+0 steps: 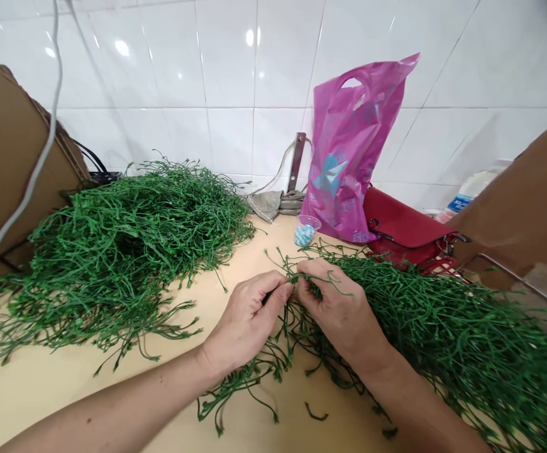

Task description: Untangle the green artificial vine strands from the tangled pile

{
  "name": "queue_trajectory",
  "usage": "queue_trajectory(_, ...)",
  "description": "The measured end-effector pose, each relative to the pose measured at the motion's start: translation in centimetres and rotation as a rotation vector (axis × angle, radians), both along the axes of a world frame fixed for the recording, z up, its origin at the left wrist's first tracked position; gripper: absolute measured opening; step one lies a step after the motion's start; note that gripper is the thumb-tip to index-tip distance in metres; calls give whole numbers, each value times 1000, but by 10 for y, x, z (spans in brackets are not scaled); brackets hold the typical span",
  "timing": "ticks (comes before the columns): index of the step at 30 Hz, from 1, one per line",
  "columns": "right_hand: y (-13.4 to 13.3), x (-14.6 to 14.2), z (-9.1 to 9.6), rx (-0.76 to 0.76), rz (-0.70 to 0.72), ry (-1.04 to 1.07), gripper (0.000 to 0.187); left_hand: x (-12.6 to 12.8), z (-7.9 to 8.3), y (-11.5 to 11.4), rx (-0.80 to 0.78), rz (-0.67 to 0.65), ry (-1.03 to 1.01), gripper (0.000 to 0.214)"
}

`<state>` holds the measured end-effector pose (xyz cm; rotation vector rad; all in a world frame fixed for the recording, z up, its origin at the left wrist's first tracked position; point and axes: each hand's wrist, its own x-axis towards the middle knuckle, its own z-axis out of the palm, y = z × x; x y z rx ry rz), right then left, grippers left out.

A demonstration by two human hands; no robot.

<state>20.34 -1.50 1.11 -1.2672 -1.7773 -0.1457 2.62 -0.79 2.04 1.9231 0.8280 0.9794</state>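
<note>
My left hand [249, 318] and my right hand [337, 305] meet over the middle of the table, both closed in a pinch on a thin green artificial plant stem [304, 275]. Its thin branched ends stick out past my fingers. Below my hands lies a small bunch of loose green stems [254, 375]. A large heap of green stems [136, 226] is piled to the left. Another broad heap [462, 333] spreads on the right, partly behind my right forearm. My fingers hide where exactly the stem is gripped.
Behind my hands stand a small clear cup [307, 231] with blue-and-white contents, a purple plastic bag [349, 151] and a red bag [410, 217]. Cardboard boxes flank the table [174, 390], one at left [14, 157], one at right [528, 207]. A white cable [49, 135] hangs at left.
</note>
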Motion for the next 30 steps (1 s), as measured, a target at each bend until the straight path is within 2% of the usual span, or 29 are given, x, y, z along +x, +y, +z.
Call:
queue_trajectory(3,2,27,3,-72,-118,11,16,-9,12,-3,-59,45,-48,34)
queue_trajectory(6,0,44,11,-127,-196,42,15,-14,18,1,-234,91,-119,33)
queue_trajectory(8,-2,39,14,-72,-175,-14,28,-14,16,7,-345,91,-158,32)
queue_trajectory(11,-8,18,13,-3,-92,-64,22,-11,8,14,-425,68,-177,31)
queue_trajectory(15,-11,-5,2,-38,22,-41,18,-8,-2,15,-456,7,-163,34)
queue_trajectory(20,-10,-10,-6,-80,74,-32,14,-7,-7,14,-455,-33,-130,37)
queue_trajectory(24,-12,-10,-5,-78,89,-183,18,-8,-9,19,-362,-51,-97,34)
queue_trajectory(26,-13,-10,-3,-69,76,-248,21,-8,-9,20,-376,-97,-89,34)
queue_trajectory(28,-14,-12,0,-88,78,-203,20,-6,-10,19,-408,-144,-81,34)
queue_trajectory(30,-15,-13,3,-190,102,-54,19,-5,-9,18,-449,-168,-82,35)
